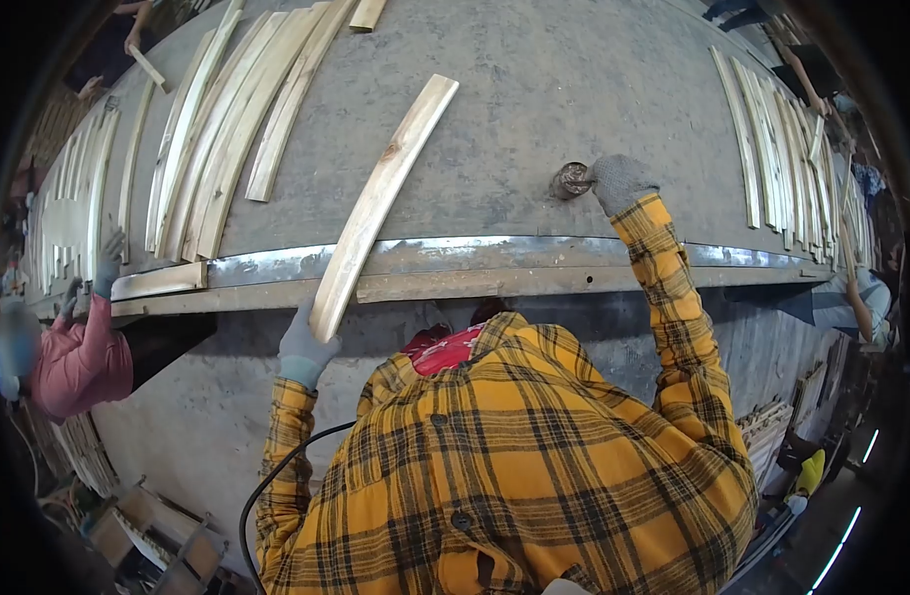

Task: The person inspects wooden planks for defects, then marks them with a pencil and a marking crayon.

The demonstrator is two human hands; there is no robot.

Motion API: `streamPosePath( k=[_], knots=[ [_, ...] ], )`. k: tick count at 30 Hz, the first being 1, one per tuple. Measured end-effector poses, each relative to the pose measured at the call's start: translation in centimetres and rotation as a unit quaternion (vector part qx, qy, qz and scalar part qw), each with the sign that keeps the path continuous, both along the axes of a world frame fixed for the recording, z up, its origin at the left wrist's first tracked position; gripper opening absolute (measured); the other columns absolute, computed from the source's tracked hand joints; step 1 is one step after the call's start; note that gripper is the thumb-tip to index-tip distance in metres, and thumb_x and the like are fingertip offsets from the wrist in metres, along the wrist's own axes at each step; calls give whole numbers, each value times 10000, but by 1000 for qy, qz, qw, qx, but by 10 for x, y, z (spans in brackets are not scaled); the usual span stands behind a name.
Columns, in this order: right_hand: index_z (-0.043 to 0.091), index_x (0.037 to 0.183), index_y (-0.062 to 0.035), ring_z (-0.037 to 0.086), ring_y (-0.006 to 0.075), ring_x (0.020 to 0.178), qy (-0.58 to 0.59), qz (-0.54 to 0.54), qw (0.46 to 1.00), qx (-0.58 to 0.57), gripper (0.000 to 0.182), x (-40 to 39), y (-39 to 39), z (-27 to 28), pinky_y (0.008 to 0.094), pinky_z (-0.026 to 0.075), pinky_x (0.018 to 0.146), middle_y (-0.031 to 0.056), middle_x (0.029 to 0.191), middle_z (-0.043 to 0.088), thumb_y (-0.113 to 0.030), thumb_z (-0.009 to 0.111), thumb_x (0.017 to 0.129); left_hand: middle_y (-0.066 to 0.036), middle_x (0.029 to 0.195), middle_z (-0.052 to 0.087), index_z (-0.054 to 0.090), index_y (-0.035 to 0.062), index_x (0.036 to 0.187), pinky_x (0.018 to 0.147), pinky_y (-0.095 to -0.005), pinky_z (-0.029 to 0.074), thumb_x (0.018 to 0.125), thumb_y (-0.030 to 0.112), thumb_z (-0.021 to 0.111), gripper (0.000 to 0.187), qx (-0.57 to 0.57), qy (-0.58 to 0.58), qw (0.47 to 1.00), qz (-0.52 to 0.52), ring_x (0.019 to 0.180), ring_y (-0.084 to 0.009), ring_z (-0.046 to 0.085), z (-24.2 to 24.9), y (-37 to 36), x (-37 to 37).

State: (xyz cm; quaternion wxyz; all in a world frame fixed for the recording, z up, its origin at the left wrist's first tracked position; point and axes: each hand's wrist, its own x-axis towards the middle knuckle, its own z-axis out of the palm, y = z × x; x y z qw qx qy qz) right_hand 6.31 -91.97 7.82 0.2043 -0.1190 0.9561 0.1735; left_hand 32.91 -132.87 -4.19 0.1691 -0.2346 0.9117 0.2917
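Note:
My left hand (308, 347), in a light grey glove, grips the near end of a pale wooden board (383, 203). A brown patch marks the board, which slants over the metal-faced table edge, its far end above the tabletop. Out to the right, my right hand (623, 182), in a darker grey glove, is closed beside a small round can (572, 180). Something thin and dark runs from its fingers into the can's mouth; its kind cannot be made out.
A grey table (504, 119) has a metal strip (485, 250) along its near edge. Several boards (239, 129) lie left, and more boards (787, 159) lie right. A co-worker in a pink sleeve (86, 352) stands at left; other people work around the far sides.

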Motion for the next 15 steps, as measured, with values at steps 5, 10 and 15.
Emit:
streamPosePath(
  k=[5, 10, 15],
  knots=[
    [695, 972, -177, 637, 284, 782, 43, -35, 995, -84, 214, 2, 15, -17, 367, 506, 725, 134, 839, 660, -170, 605, 779, -155, 1142, 567, 405, 116, 1320, 874, -350, 464, 618, 253, 714, 779, 6, 61, 998, 4, 1020, -293, 578, 9, -13, -1],
    [674, 984, -76, 645, 214, 708, -3, -80, 972, -222, 202, 22, 20, 9, 310, 517, 655, 100, 889, 676, -136, 601, 805, -118, 1049, 590, 424, 172, 1321, 805, -348, 490, 616, 291, 740, 782, -23, 109, 994, 2, 927, -267, 604, 41, -14, -6],
    [654, 1040, -118, 508, 43, 561, -65, -141, 735, -661, 233, 47, -77, -30, 187, 431, 483, -16, 712, 610, -74, 625, 813, -114, 881, 601, 448, 222, 1314, 721, -350, 501, 605, 300, 760, 779, -91, 29, 995, -9, 798, -268, 613, 93, -17, 0]
  ],
)
